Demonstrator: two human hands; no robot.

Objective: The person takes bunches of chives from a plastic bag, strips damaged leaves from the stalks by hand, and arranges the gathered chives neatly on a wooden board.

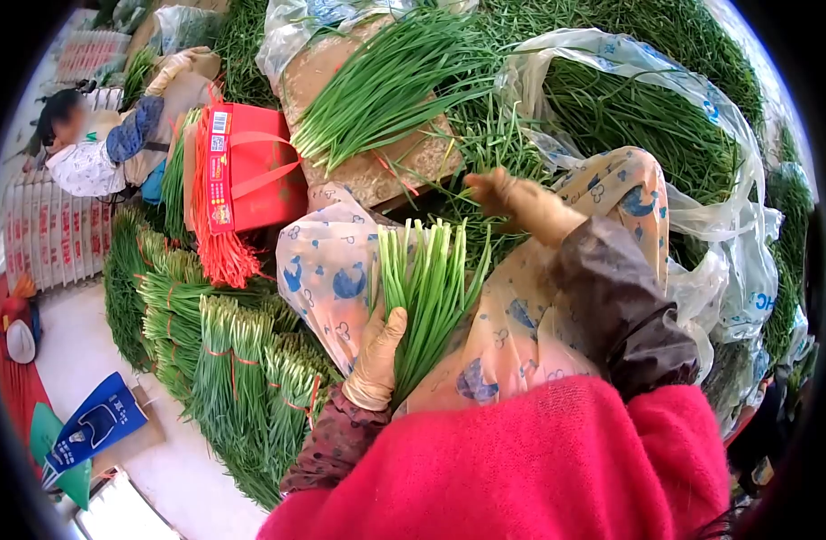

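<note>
My gloved left hand point(377, 355) is closed around a bunch of garlic chives point(426, 292), held with the pale cut ends up over my lap. To its upper right, my gloved right hand point(525, 207) is raised near my knee, somewhat blurred. Its fingers look stretched out, with nothing visible in them. Just beyond, a loose pile of garlic chives point(395, 85) lies across a worn board point(417, 166). A patterned plastic apron point(521, 315) covers my legs.
Left of the board stands a red box point(251, 171) with red ties point(224, 256) hanging from it. Tied chive bundles point(233, 351) stand at lower left. An open plastic bag point(746, 216) of chives lies at right. Another person point(98, 153) sits at upper left.
</note>
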